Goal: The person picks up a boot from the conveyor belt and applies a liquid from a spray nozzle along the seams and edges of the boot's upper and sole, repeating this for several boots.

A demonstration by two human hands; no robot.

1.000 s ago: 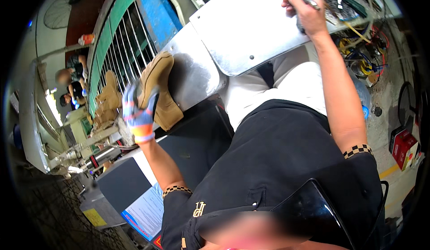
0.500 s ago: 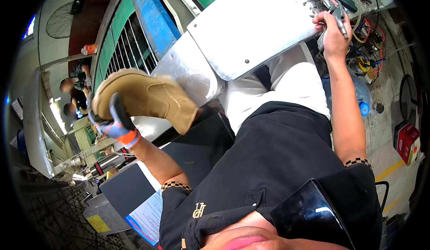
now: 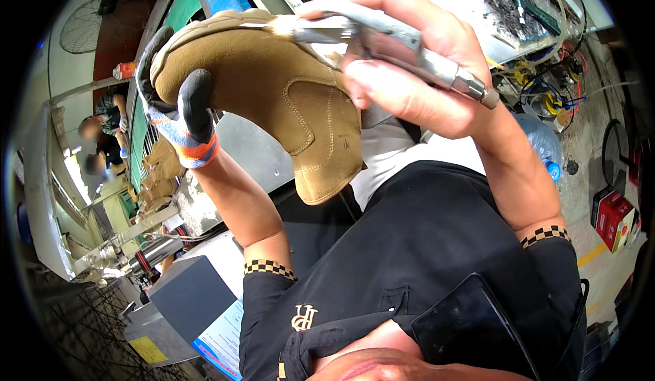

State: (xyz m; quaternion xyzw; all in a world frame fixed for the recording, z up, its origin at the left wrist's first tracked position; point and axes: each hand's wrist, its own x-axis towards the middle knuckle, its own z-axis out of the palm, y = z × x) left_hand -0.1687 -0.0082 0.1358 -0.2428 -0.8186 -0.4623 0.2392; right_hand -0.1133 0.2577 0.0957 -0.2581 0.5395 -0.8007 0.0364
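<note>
Over a silvery metal worktop point(image 3: 252, 143), left of centre, the gloved left hand point(image 3: 181, 127) clasps a tan boot point(image 3: 252, 84) by its rounded left end, while the bare right hand point(image 3: 447, 43) grips a metal tool point(image 3: 389, 43), its tip at the sole's far edge.

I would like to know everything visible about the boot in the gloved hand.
The tan, suede-looking boot has curved stitching and a small dark mark on its shaft. Its paler, chunky sole faces the picture's top, toe left. The gloved left hand grips the toe; the tip of a metal tool is at the sole, contact unclear.
</note>
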